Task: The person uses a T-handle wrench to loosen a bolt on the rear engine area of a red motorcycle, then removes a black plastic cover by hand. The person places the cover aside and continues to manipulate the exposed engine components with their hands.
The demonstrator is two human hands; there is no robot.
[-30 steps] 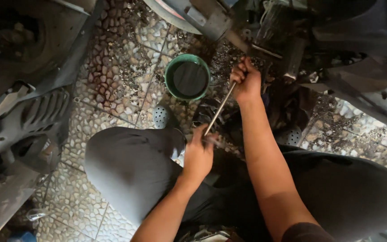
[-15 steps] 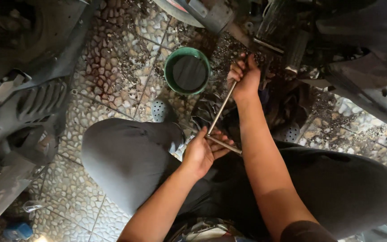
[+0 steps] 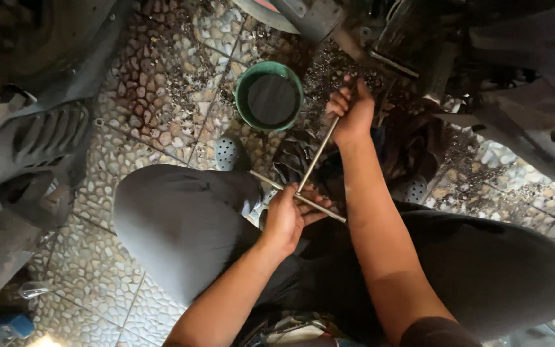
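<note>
Seen from above, a person squats on a pebble-patterned tile floor (image 3: 162,90), knees spread wide in grey trousers. At the far left, grey plastic body panels (image 3: 27,141) with slotted vents lie on the floor, and a small blue object (image 3: 8,326) sits near the bottom left corner, too blurred to identify.

Moving right, the left knee (image 3: 181,225) fills the lower middle. Just beyond it a grey perforated clog (image 3: 228,153) shows on the floor. Above the clog stands a round green bowl (image 3: 269,96) holding dark liquid.

The left hand (image 3: 288,215) sits at the centre of the view, between the knees. Its grip is closed around the crossbar of a slim T-shaped metal wrench (image 3: 316,157), fingers wrapped over the bar where the 2 rods meet. The crossbar runs from upper left to lower right, sticking out on both sides of the hand.

The long shaft rises from that junction up and to the right to the right hand (image 3: 351,112), whose grip is closed around the upper end of the shaft. That hand sits just right of the green bowl, close against dark, greasy machine parts (image 3: 419,51) at the top of the view. A crumpled dark rag (image 3: 293,160) lies on the floor beside the shaft.

At the far right, the right knee (image 3: 502,270) and more dark panels (image 3: 528,122) fill the frame.
</note>
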